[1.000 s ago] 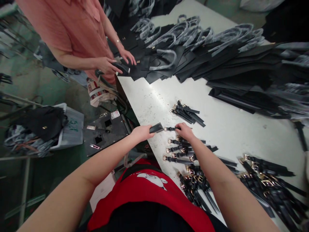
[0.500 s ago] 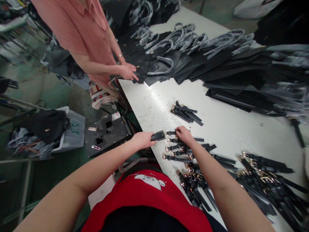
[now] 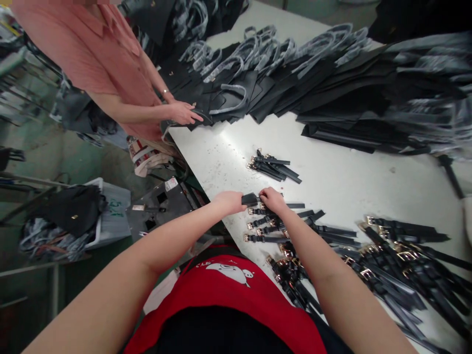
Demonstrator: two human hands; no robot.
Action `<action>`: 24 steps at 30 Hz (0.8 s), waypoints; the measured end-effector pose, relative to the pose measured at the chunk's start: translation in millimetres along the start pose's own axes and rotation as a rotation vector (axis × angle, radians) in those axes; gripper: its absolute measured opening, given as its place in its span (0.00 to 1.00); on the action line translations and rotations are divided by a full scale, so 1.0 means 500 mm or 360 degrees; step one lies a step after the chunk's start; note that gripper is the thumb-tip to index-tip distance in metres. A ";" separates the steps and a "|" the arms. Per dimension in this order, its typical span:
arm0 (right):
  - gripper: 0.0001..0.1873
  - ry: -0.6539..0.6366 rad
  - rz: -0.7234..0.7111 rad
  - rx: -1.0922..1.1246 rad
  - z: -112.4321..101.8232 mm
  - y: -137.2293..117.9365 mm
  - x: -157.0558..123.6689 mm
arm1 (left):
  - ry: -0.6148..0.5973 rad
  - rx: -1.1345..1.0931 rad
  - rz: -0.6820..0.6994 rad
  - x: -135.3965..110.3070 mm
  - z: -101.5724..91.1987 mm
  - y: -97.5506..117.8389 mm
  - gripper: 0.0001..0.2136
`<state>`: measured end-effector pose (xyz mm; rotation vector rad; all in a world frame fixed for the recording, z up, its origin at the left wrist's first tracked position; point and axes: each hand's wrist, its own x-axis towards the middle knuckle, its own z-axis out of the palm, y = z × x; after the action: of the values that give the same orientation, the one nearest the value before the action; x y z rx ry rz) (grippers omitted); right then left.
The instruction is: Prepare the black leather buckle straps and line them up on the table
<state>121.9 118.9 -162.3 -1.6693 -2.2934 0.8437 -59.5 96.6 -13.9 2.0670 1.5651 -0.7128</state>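
Note:
My left hand [image 3: 231, 201] is closed on a short, wide black leather piece [image 3: 250, 199], which sticks out to the right past the fingers. Close beside its end, my right hand [image 3: 272, 199] pinches a black buckle strap [image 3: 260, 197], mostly covered by the fingers. Whether the piece and the strap touch, I cannot tell. Just below the right hand, several black straps with gold buckles [image 3: 263, 239] lie in a row. Beyond both hands sits a small pile of buckle straps [image 3: 276, 168].
More buckle straps [image 3: 409, 260] are heaped at the right of the white table [image 3: 354, 189]. Black leather panels [image 3: 332, 105] with wrapped handles lie along the far side. A co-worker in a pink shirt [image 3: 110, 64] handles panels at the far left. A grey crate [image 3: 116, 209] stands on the floor.
My hands have come closer together, bringing the leather piece up to the strap in my right hand. The view has shifted slightly. The co-worker's hands remain at the panels.

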 end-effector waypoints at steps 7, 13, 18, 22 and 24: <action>0.09 0.0007 0.0045 -0.0006 -0.001 -0.002 -0.002 | 0.0017 0.0018 -0.0007 0.002 0.003 -0.018 0.20; 0.10 -0.0045 0.0108 -0.0039 -0.011 -0.015 0.004 | 0.0078 -0.0082 0.0020 -0.007 0.029 -0.032 0.21; 0.11 -0.0139 0.0078 -0.0184 -0.025 -0.022 -0.019 | 0.0137 -0.0334 -0.0042 -0.019 0.040 -0.064 0.21; 0.11 -0.0377 -0.0003 -0.0387 -0.054 -0.009 -0.030 | 0.0247 -0.0476 -0.0094 -0.064 0.058 -0.135 0.21; 0.11 -0.0374 0.0003 -0.0429 -0.072 -0.008 -0.006 | 0.0294 -0.0528 -0.0128 -0.084 0.065 -0.158 0.21</action>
<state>136.2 127.3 -130.0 -1.7598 -2.6680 0.7981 -149.5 65.5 -15.1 1.8732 1.7410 -0.2686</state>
